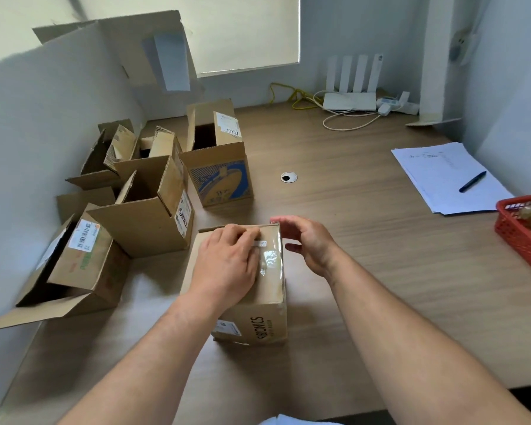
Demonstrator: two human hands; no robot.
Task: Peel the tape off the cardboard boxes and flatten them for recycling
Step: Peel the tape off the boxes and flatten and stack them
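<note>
A closed brown cardboard box point(264, 317) stands on the wooden table point(365, 240) in front of me. Clear tape point(270, 262) runs across its top and down its right edge. My left hand point(227, 265) rests flat on the box top, fingers straight and reaching to the far edge. My right hand point(307, 240) hovers at the box's far right corner, fingers loosely curved and holding nothing; whether its fingertips touch the corner is unclear.
Several opened cardboard boxes point(154, 210) crowd the left side against the wall, one of them with a blue print point(221, 179). At the right lie papers with a pen point(472, 181) and a red basket point(524, 231). A router point(350, 99) with cables sits at the back.
</note>
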